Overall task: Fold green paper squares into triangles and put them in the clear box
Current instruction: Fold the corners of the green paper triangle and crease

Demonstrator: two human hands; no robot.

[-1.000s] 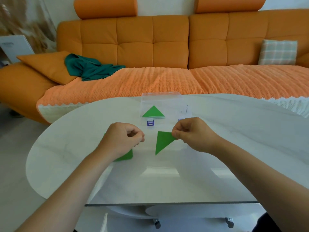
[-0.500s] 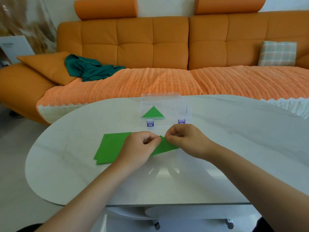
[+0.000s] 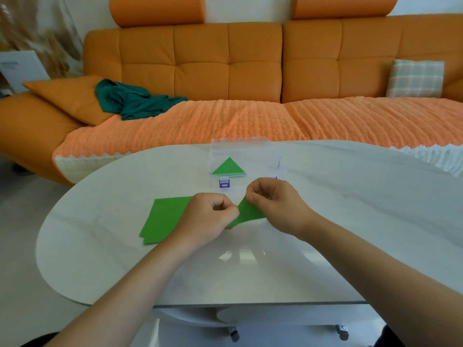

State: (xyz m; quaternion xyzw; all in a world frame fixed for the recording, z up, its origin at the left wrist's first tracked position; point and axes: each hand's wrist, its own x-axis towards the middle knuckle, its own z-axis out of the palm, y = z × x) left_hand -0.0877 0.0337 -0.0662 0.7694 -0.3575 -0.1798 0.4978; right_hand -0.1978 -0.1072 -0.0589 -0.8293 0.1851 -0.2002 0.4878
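- Table (image 3: 350, 221): white oval filling the middle of the frame; all the task's things lie on it or just above it.
- Box (image 3: 250, 151): one, clear, at centre frame, directly up-frame of the hands and near them. I judge the right hand the closer one for the drop.
- Squares (image 3: 162, 221): one flat green stack, left of centre, partly under the left wrist. At least two sheets show at the lower corner; the exact count cannot be told.
- Left hand (image 3: 205, 219): fingers curled, pinching the lower left end of the folded paper.
- Right hand (image 3: 278, 206): fingers curled, pinching its upper tip.
- Folded paper (image 3: 249, 211): one, held between the hands, low over the table, long edge running from lower left to right.
- Triangle (image 3: 228, 167): one, already inside the box, at its left side, point up-frame.
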